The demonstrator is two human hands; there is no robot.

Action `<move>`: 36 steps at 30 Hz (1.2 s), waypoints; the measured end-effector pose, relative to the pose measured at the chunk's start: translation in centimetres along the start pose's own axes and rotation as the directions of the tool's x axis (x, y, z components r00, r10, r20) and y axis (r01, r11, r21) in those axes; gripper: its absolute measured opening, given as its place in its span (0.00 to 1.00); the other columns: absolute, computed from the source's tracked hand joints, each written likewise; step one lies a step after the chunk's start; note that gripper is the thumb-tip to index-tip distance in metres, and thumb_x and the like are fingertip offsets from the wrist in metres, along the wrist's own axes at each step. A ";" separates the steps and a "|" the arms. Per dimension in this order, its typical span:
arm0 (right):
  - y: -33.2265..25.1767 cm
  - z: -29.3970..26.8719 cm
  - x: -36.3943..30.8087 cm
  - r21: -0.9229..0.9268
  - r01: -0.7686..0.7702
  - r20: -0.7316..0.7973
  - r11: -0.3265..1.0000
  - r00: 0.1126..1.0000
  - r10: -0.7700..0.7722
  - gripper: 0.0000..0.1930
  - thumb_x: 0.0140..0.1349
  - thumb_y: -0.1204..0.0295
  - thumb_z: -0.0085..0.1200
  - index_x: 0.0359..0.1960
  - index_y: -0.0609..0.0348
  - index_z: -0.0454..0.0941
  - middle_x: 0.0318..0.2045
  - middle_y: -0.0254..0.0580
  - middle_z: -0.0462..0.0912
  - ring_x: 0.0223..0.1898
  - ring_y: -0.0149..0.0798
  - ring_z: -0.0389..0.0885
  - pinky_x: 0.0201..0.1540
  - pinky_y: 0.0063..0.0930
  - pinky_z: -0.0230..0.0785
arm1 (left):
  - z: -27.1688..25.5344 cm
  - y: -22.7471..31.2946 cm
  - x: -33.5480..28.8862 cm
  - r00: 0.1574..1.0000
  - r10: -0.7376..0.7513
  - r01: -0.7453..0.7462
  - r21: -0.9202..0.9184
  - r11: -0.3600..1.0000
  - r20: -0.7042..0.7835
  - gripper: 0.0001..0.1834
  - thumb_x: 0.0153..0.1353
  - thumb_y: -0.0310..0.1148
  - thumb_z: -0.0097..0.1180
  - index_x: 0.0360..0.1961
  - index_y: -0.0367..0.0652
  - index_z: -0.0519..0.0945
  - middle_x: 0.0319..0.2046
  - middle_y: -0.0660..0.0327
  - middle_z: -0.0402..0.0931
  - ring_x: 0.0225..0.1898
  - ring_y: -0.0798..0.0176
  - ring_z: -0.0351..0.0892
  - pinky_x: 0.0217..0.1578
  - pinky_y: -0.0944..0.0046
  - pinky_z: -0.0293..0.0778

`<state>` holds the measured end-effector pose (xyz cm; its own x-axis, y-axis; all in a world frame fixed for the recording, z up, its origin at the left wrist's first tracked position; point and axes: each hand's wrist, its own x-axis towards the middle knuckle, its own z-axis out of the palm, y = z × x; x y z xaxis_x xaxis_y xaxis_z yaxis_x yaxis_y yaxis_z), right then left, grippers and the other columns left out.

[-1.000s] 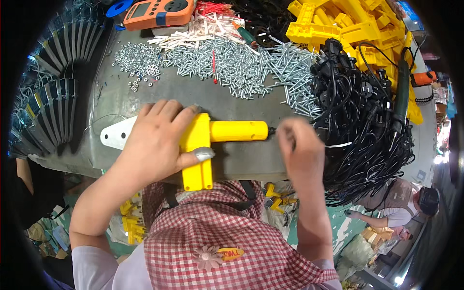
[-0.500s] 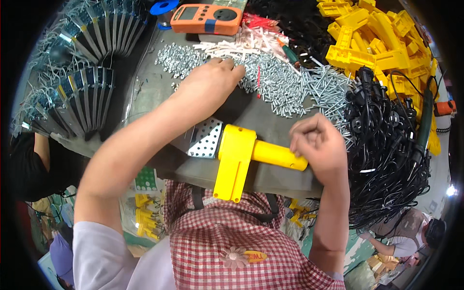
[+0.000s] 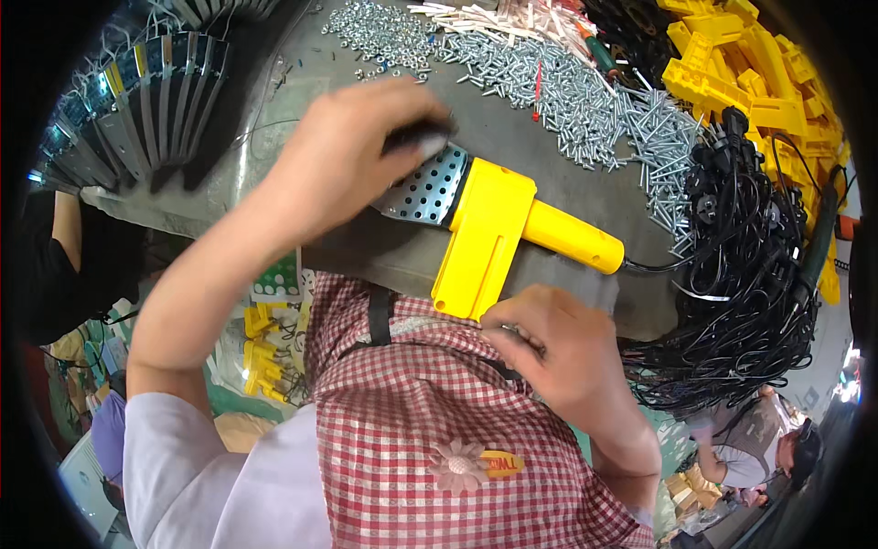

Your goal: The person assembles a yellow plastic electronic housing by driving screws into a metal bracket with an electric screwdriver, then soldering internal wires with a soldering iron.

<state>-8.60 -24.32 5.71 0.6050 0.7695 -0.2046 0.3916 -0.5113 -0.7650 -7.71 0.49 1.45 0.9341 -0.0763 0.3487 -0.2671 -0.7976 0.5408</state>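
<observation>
A yellow plastic tool housing (image 3: 485, 233), pistol-shaped, lies on the grey work table. A perforated metal sleeve (image 3: 430, 188) sticks out of its left side, and a black cord leaves the end of its barrel on the right. Over the sleeve, my left hand (image 3: 352, 151) is curled, thumb and fingertips drawn together and slightly blurred; any small thing between them is hidden. My right hand (image 3: 558, 343) is closed in a pinch beside the lower end of the housing, near the table's front edge. Whatever it holds is too small to make out.
Loose screws (image 3: 567, 110) and nuts (image 3: 380, 32) are heaped at the back. Black cords with plugs (image 3: 732, 265) pile up on the right, below yellow plastic casings (image 3: 750, 69). Fanned metal plates with wires (image 3: 146, 110) stand at left. Another person (image 3: 750, 448) sits at lower right.
My left hand has come back from the nuts and screws to the metal sleeve. My right hand has moved from the barrel down to the housing's lower end. The view has shifted.
</observation>
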 end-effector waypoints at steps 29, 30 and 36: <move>3.1 -2.5 8.7 -0.369 0.140 -0.137 0.919 0.970 -0.203 0.21 0.57 0.78 0.50 0.55 0.56 0.69 0.37 0.46 0.82 0.39 0.47 0.81 0.41 0.32 0.72 | 1.1 4.2 -5.9 0.876 0.482 -0.482 -0.009 0.876 -0.005 0.15 0.40 0.33 0.59 0.32 0.39 0.77 0.36 0.57 0.77 0.38 0.55 0.78 0.33 0.59 0.74; 3.1 -2.5 8.5 -0.389 0.120 -0.109 0.913 0.979 -0.175 0.22 0.57 0.78 0.50 0.56 0.56 0.68 0.38 0.47 0.81 0.40 0.48 0.80 0.42 0.33 0.72 | 0.9 4.3 -4.8 0.887 0.460 -0.461 0.029 0.887 0.027 0.14 0.41 0.35 0.60 0.30 0.40 0.76 0.38 0.55 0.76 0.42 0.53 0.76 0.37 0.54 0.73; 5.2 -3.1 8.4 -0.169 0.179 -0.205 0.969 0.956 -0.212 0.19 0.55 0.80 0.47 0.50 0.60 0.72 0.40 0.51 0.78 0.40 0.53 0.77 0.45 0.38 0.68 | 2.5 2.8 -0.2 0.973 0.029 -0.029 -0.003 1.000 0.228 0.34 0.40 0.51 0.65 0.44 0.37 0.72 0.37 0.53 0.72 0.43 0.49 0.70 0.49 0.53 0.62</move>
<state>0.66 -21.67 1.93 0.6371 0.7653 0.0917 0.6050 -0.4228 -0.6747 -8.04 -3.27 0.96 0.9553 -0.2338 0.1809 -0.2950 -0.7934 0.5324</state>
